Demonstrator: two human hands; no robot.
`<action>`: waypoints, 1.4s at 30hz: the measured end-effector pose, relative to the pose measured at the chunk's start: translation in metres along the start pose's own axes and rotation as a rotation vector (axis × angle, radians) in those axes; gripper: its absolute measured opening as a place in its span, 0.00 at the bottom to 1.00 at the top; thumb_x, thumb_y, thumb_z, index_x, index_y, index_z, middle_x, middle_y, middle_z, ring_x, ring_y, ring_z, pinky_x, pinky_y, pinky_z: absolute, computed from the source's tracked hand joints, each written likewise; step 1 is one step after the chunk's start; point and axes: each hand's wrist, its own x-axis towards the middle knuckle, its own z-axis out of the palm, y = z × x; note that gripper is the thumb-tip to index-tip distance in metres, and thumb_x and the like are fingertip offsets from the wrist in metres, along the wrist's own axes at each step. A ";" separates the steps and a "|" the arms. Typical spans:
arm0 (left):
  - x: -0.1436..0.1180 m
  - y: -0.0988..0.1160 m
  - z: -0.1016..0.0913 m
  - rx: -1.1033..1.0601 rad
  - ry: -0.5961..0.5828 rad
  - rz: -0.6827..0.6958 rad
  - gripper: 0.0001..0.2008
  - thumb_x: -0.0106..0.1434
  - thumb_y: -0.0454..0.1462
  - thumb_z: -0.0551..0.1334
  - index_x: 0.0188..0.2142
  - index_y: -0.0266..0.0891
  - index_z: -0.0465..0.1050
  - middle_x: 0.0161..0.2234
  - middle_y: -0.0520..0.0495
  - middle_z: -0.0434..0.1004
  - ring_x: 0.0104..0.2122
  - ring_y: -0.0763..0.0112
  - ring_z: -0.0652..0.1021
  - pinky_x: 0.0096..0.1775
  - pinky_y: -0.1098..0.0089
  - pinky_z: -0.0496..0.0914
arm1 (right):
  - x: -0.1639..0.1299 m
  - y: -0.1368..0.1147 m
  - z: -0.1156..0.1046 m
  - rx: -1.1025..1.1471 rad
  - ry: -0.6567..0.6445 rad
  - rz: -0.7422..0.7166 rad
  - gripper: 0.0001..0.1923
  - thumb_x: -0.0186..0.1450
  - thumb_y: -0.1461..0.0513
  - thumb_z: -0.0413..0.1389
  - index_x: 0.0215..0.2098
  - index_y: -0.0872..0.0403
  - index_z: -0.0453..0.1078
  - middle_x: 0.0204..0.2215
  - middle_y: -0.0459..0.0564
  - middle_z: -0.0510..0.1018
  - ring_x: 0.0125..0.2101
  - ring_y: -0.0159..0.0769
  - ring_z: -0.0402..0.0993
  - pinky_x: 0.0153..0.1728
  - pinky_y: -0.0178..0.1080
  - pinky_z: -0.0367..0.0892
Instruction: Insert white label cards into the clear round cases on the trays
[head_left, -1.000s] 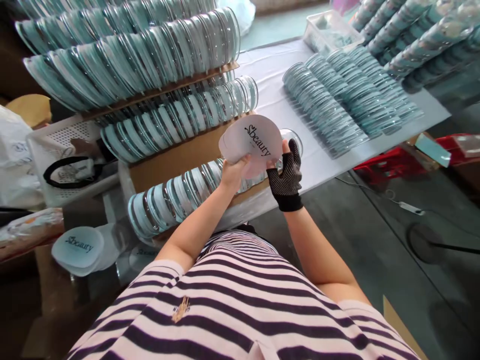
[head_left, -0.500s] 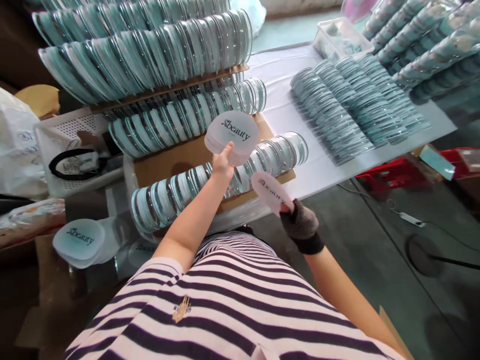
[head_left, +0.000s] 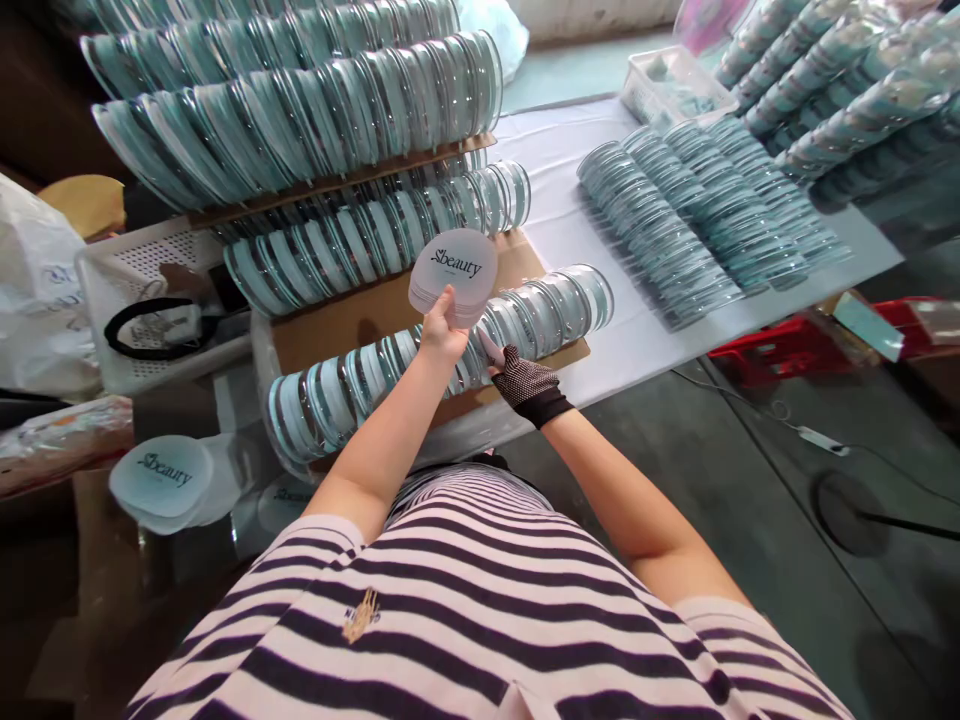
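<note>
My bare left hand (head_left: 444, 332) pinches a small fanned stack of frosted oval cards (head_left: 454, 268) printed "Sbeauty", thumb on top. Below and to the right, my right hand (head_left: 523, 380), in a dark fingerless mesh glove, grips one frosted card (head_left: 491, 349) turned nearly edge-on. That card meets the front row of clear round cases (head_left: 360, 380) with pale inserts; whether it sits between two of them I cannot tell. The row lies on a cardboard sheet (head_left: 315, 335), and my left forearm covers part of it.
More rows of cases (head_left: 300, 120) rise behind at left. Stacked clear discs (head_left: 660, 225) lie on the white table (head_left: 622, 355) at right, near a white basket (head_left: 675, 85). Spare printed cards (head_left: 161, 480) lie at lower left, below a grey basket (head_left: 142, 370) holding a black band.
My right hand has moved left and up with its card, from beside the table edge to the front row of cases. The left hand's card stack has tilted slightly and stays held.
</note>
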 end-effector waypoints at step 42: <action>-0.002 -0.013 -0.005 0.063 -0.077 0.151 0.18 0.63 0.29 0.65 0.52 0.41 0.76 0.51 0.45 0.81 0.56 0.60 0.77 0.58 0.57 0.70 | 0.034 0.018 -0.015 0.388 0.032 -0.090 0.17 0.68 0.52 0.51 0.36 0.55 0.76 0.27 0.51 0.79 0.28 0.35 0.76 0.30 0.33 0.67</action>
